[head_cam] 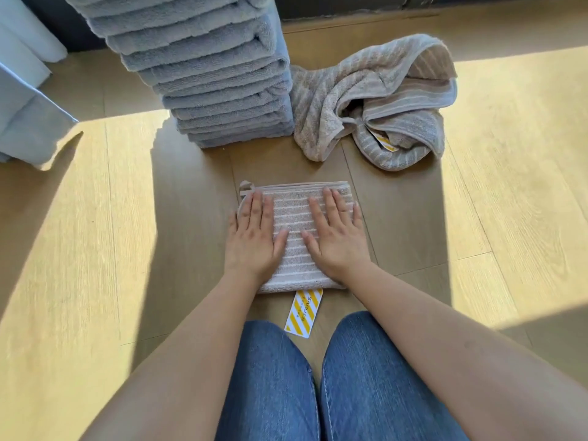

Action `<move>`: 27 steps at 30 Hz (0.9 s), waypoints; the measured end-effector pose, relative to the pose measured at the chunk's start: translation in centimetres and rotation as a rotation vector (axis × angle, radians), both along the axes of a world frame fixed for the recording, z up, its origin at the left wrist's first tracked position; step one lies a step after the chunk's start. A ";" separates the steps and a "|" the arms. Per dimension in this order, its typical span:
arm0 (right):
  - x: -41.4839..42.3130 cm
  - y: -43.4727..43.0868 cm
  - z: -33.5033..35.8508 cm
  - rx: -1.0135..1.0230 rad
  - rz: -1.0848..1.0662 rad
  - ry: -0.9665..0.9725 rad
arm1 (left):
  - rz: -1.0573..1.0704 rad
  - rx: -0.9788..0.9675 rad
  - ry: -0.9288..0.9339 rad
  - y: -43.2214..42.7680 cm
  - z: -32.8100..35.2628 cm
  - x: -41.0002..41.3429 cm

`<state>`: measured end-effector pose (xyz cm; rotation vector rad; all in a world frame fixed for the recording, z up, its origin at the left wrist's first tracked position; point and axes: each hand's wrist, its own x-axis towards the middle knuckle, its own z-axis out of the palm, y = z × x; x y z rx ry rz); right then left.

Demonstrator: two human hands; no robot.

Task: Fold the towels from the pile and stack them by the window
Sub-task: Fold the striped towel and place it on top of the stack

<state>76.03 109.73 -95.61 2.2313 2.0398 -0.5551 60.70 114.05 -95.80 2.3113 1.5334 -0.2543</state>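
A folded beige striped towel (294, 218) lies flat on the wooden floor in front of my knees. My left hand (254, 232) presses its left half with straight fingers. My right hand (334, 232) presses its right half the same way. A yellow-and-white striped tag (304, 313) sticks out from the towel's near edge. Behind it rises a tall stack of folded grey-blue towels (219, 81). To the right of the stack lies a crumpled pile of beige striped towels (375, 100), unfolded.
A pale curtain (28, 116) hangs at the left. A dark window base (350, 4) runs along the far edge. My knees in blue jeans (318, 393) are at the bottom. Sunlit wooden floor (79, 249) spreads on both sides.
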 end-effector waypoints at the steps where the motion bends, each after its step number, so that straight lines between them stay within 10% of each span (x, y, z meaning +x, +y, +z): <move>1: 0.0 0.0 -0.1 -0.001 -0.034 0.001 | 0.069 -0.021 -0.012 0.2 0.0 -0.4; 9: 0.4 -0.5 1.2 -0.102 -0.288 0.082 | 0.289 -0.119 0.045 0.7 1.2 -2.3; 18: 0.2 -2.8 4.8 -0.084 -0.624 0.638 | 1.140 -0.619 -0.700 -2.3 5.1 -0.3; 27: 1.0 -2.2 9.9 0.035 -0.575 0.732 | 0.769 -0.473 -0.907 -2.8 11.3 -1.2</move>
